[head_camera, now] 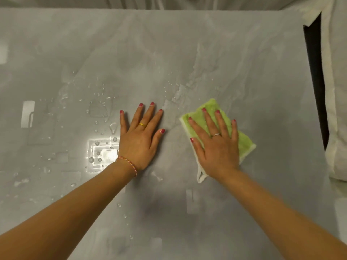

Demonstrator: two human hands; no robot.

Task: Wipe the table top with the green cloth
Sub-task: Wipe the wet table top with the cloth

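A glossy grey marble-look table top (169,44) fills the view. The green cloth (210,107), folded flat with a white edge and loop, lies on it right of centre. My right hand (216,141) presses flat on the cloth, fingers spread, covering most of it. Just left of centre, my left hand (140,136) rests palm down on the bare table with fingers apart and holds nothing. Water drops and small puddles (99,109) sit on the surface left of my left hand. A wet smear (180,94) runs up between the two hands.
The table's right edge (317,91) runs along a dark gap, with white fabric (336,109) beyond it. Pale curtain-like cloth (169,2) hangs behind the far edge. A bright light reflection (101,152) glares on the wet patch.
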